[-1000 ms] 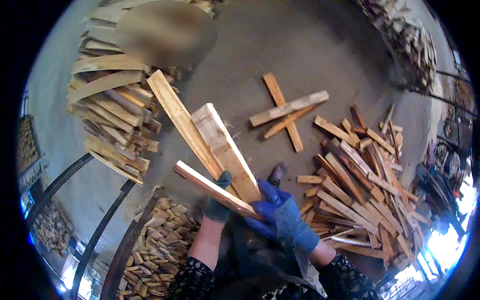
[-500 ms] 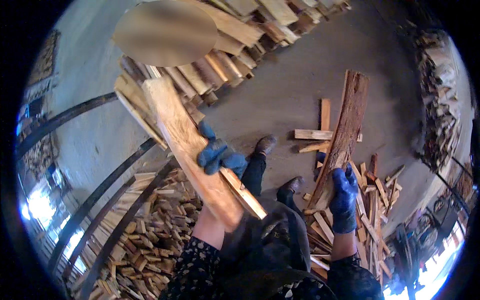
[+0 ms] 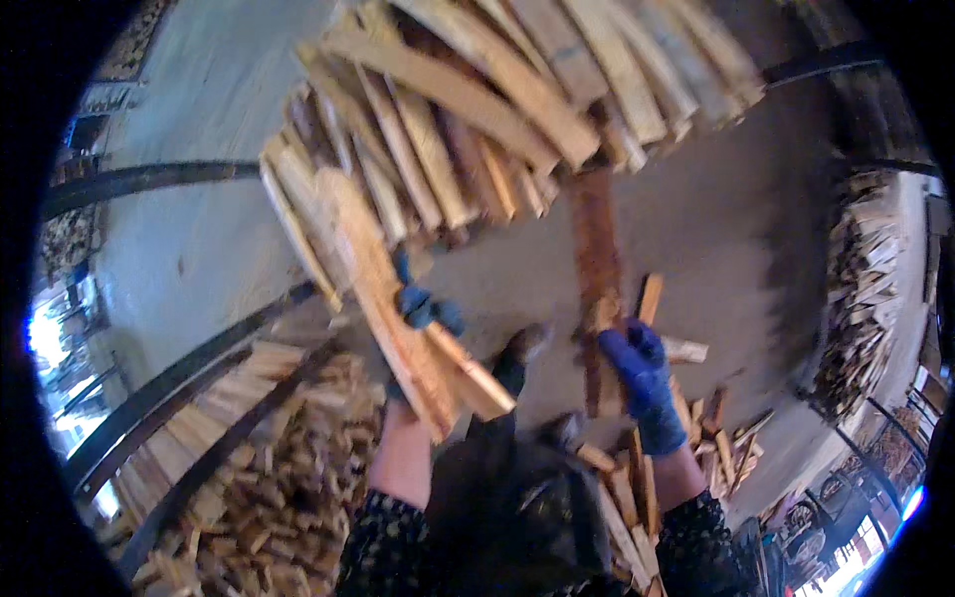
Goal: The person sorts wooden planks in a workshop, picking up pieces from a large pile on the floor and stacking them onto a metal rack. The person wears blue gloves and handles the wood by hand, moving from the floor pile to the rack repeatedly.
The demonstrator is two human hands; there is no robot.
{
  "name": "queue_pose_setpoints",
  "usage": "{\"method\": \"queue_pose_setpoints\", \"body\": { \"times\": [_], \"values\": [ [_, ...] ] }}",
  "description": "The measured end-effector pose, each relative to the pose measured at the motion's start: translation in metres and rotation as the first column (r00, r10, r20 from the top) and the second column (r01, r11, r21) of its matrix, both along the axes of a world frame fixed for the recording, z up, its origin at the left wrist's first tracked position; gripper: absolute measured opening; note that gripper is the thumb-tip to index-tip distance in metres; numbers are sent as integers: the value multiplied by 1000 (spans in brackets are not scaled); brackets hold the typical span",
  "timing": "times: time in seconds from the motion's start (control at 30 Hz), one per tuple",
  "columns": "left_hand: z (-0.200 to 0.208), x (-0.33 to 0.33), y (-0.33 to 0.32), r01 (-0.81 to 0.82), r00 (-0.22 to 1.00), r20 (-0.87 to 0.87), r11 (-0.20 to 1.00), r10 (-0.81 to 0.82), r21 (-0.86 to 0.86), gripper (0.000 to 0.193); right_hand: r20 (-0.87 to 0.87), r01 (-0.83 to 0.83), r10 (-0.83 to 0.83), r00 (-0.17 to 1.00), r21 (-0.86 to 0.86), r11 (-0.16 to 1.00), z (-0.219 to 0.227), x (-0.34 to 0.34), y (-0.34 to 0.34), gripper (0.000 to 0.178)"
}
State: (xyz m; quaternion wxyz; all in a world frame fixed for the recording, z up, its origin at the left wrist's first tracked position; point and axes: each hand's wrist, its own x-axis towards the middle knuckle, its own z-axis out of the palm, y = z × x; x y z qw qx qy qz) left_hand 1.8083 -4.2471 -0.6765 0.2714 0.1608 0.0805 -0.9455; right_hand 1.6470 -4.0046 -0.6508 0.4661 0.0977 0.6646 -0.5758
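My left hand [image 3: 430, 309], in a blue glove, is closed round a broad pale wooden slat [image 3: 370, 284] and a narrower slat [image 3: 476, 376] beside it. Both slant from upper left to lower right. The broad one's far end overlaps the stacked slats in the picture. My right hand [image 3: 645, 388], in a blue-purple glove, grips the lower part of a reddish-brown board [image 3: 597, 234]. That board stands nearly upright in the picture, its top end just below the stack. Motion smears its outline, and my right fingertips are partly hidden.
A row of stacked wooden slats [image 3: 438, 149] spans the top. Loose pieces [image 3: 627, 488] litter the floor by my shoes, and a large heap of cut wood [image 3: 288, 478] lies lower left behind dark metal bars [image 3: 189, 408]. More wood is piled along the right [image 3: 860, 298].
The view has shifted, and the stack now fills more of the top. My right hand has swung its board leftward, closer to the stack. Both hands keep their hold.
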Motion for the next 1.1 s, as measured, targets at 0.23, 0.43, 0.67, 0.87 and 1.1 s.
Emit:
{"method": "queue_pose_setpoints", "body": {
  "times": [0.23, 0.43, 0.67, 0.87, 1.1],
  "values": [
    [-17, 15, -118, 163, 755, 633, 888, 168, -430, 47, -430, -388, 390, 814, 96, 917, 33, -104, -142, 27],
    [-25, -23, -190, 182, 705, 614, 746, 355, -641, 39, -882, -294, 180, 435, 50, 954, 1, -174, -211, 40],
    [-15, 41, -88, 295, 513, 820, 845, 253, -446, 41, -840, -284, 542, 24, 514, 810, -72, -111, -175, 43],
    [-33, 119, 13, 301, 387, 912, 917, 134, -262, 39, -595, -36, 32, 803, 5, 999, -135, -75, -116, 47],
    [-32, 118, -2, 336, 325, 922, 886, 209, -319, 43, -350, -29, -67, 934, -264, 964, -109, -78, -186, 54]
  ]
}}
